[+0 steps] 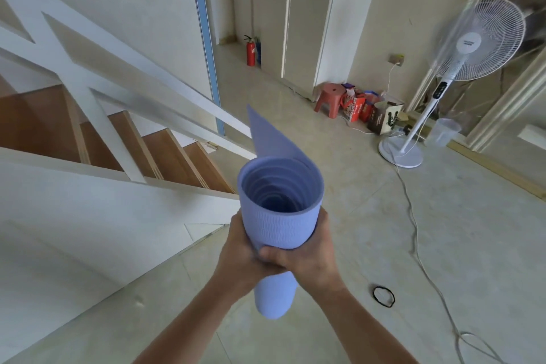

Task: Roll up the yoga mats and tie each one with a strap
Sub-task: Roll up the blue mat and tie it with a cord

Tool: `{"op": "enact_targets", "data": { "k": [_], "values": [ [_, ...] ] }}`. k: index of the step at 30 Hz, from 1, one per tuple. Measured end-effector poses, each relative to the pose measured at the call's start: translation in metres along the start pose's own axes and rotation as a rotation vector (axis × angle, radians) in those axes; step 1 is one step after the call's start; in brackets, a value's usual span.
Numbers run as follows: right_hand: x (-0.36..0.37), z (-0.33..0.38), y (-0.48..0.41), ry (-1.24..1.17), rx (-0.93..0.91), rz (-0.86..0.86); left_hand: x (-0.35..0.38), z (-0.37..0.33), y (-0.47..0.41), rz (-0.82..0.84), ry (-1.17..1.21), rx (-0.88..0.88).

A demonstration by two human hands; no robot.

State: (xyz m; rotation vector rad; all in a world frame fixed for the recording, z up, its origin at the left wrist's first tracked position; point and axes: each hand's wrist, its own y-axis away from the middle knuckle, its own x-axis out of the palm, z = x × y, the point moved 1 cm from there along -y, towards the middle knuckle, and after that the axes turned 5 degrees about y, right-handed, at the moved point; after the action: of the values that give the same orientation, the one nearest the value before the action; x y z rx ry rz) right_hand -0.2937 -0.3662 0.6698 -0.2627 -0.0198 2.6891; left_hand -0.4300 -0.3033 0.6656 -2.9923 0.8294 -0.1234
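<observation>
Pale tiled floor [472,245] fills my view, with a wooden staircase [165,154] behind a white balustrade [88,91] at nine o'clock, a red fire extinguisher [250,52] at twelve, a red plastic stool [329,99] at one and a white pedestal fan [484,38] at two. Dead centre I see the lilac yoga mat [279,224], rolled into a tube with its open end facing me and its loose outer flap sticking up at the far rim. My operator's left hand [239,248] wraps the roll from nine o'clock and the right hand [310,257] from three, both clasping it and touching each other on the near side. At four o'clock a black strap [383,296] lies looped on the floor, well apart from the mat
</observation>
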Motion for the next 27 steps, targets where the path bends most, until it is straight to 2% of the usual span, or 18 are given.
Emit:
{"op": "enact_targets", "data": {
  "k": [2,4,6,8,11,12,14,16,19,20,22,24,27],
  "values": [
    [-0.022,0.000,-0.006,0.094,0.011,0.138,-0.011,0.005,-0.002,0.030,-0.042,-0.051],
    [-0.049,0.007,-0.021,0.183,-0.005,0.350,-0.022,0.007,-0.004,0.148,-0.120,-0.118],
    [-0.062,0.019,-0.036,0.162,-0.031,0.523,-0.023,0.004,-0.011,0.253,-0.146,-0.177],
    [-0.060,0.026,-0.045,0.095,-0.032,0.616,-0.024,0.003,-0.024,0.318,-0.172,-0.235],
    [-0.053,0.017,-0.047,0.086,0.015,0.528,-0.030,0.011,-0.034,0.365,-0.240,-0.310],
    [-0.050,0.009,-0.044,0.079,0.021,0.435,-0.030,0.014,-0.035,0.312,-0.308,-0.301],
    [-0.040,-0.007,-0.038,0.073,0.006,0.221,-0.025,0.017,-0.034,0.096,-0.435,-0.284],
    [-0.026,-0.021,-0.032,0.109,0.022,0.037,-0.014,0.007,-0.029,-0.051,-0.195,-0.350],
    [-0.012,-0.037,-0.017,0.212,0.033,-0.067,-0.010,-0.009,-0.022,0.055,0.370,-0.477],
    [-0.012,-0.039,-0.016,0.215,0.026,-0.063,-0.013,-0.013,-0.020,0.073,0.484,-0.496],
    [-0.021,-0.044,-0.015,0.129,0.052,0.051,-0.019,-0.014,-0.019,0.088,0.564,-0.508],
    [-0.036,-0.047,-0.018,0.062,0.114,0.269,-0.016,-0.008,-0.021,0.112,0.450,-0.522],
    [-0.055,-0.044,-0.021,-0.037,0.293,0.391,0.000,0.018,-0.024,0.054,0.268,-0.604]
  ]
}}
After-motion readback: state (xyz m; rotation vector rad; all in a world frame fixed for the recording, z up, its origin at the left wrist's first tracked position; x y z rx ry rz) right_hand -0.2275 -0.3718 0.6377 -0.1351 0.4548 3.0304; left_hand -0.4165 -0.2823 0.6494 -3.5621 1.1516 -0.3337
